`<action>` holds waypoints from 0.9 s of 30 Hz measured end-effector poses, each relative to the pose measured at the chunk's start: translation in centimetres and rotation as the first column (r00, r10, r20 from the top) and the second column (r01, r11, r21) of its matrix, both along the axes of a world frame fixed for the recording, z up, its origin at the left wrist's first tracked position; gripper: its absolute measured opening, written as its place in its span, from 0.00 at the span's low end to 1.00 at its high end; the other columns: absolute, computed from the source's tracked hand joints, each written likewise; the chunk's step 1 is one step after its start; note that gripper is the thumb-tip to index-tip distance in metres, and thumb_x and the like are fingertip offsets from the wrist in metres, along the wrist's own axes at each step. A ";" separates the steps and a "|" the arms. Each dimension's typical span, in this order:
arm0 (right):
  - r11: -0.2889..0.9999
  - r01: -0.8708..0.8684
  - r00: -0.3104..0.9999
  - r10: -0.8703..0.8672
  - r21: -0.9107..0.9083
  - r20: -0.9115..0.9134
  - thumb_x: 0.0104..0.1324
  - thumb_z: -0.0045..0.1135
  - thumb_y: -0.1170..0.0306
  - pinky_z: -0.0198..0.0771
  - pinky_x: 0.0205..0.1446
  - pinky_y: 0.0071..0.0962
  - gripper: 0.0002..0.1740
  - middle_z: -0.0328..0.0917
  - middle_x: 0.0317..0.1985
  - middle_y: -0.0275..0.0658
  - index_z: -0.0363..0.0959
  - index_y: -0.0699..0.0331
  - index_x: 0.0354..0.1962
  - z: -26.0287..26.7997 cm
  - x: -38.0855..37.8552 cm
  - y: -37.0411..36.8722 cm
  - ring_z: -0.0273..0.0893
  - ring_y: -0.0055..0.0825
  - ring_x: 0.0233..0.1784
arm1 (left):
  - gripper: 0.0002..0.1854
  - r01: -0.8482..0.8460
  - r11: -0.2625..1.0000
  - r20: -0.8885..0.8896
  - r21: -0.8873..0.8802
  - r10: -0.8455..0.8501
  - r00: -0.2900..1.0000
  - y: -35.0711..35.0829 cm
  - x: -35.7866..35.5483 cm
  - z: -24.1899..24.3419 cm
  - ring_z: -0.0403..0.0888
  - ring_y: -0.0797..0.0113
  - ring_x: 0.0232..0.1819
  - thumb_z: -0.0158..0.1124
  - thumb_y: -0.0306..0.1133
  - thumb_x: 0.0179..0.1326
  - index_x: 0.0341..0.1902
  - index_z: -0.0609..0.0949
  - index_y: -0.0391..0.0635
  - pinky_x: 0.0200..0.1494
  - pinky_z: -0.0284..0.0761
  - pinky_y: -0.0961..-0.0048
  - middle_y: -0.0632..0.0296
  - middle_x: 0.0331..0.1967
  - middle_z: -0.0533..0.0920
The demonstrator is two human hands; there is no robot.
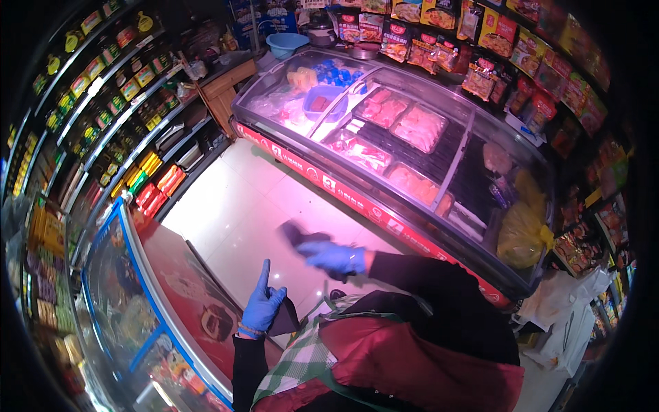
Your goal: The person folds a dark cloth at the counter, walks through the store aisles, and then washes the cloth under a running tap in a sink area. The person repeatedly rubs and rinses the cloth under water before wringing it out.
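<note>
My left hand (260, 306), in a blue glove, is raised beside the low freezer at the left with its index finger pointing up and the other fingers bent. A dark, flat-looking piece (285, 316) shows beside its palm; I cannot tell whether the hand holds it. My right hand (332, 257), also gloved in blue, reaches across in front of my body above the pale tiled floor (231, 201). Just past its fingers is a dark, motion-blurred object (296, 234). Whether the right hand grips it or only overlaps it is unclear.
Ahead stands a glass-topped display chiller (329, 177) with trays of raw meat (419, 126) and a purple basin (324, 103). A blue-framed freezer (154, 288) is on the left. Bottle shelves (118, 118) and hanging food packets (479, 77) line the sides. White plastic bags (566, 319) sit at right.
</note>
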State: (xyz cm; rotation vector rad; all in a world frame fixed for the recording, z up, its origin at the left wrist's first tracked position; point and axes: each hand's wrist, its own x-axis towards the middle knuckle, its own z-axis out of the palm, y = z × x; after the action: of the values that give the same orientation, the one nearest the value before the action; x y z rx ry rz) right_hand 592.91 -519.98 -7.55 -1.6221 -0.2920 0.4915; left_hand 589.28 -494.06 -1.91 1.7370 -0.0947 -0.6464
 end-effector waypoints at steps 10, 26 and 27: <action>0.804 -0.273 0.881 0.430 -0.528 0.199 0.54 0.57 0.70 0.70 0.47 0.40 0.16 0.77 0.39 0.49 0.73 0.64 0.42 3.1 16.4 10.7 0.76 0.46 0.44 | 0.07 -0.181 0.970 0.072 0.160 0.172 0.982 8.2 16.4 -5.7 0.71 0.77 0.28 0.65 0.28 0.58 0.37 0.77 0.42 0.31 0.70 0.75 0.69 0.25 0.76; 0.966 -0.123 0.961 0.174 0.229 -0.214 0.69 0.51 0.59 0.69 0.54 0.24 0.24 0.78 0.45 0.38 0.72 0.71 0.52 6.2 52.4 14.9 0.73 0.21 0.47 | 0.19 -0.113 0.994 0.318 0.006 0.105 0.942 14.8 57.3 -2.8 0.79 0.70 0.31 0.61 0.34 0.64 0.57 0.71 0.46 0.38 0.76 0.75 0.61 0.29 0.81; 0.978 0.035 0.968 0.018 0.206 -0.249 0.69 0.52 0.60 0.69 0.54 0.23 0.23 0.78 0.45 0.37 0.72 0.71 0.51 5.8 54.2 15.0 0.73 0.22 0.47 | 0.20 -0.174 0.982 0.178 -0.069 0.183 0.967 15.4 59.6 -3.7 0.79 0.70 0.32 0.62 0.35 0.64 0.57 0.71 0.45 0.38 0.76 0.75 0.60 0.31 0.82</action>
State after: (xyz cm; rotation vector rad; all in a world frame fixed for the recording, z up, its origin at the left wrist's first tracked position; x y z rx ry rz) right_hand 647.11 -504.97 -1.72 -1.3397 -0.1413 0.6308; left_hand 648.92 -478.65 -5.61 1.7280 -0.0812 -0.3480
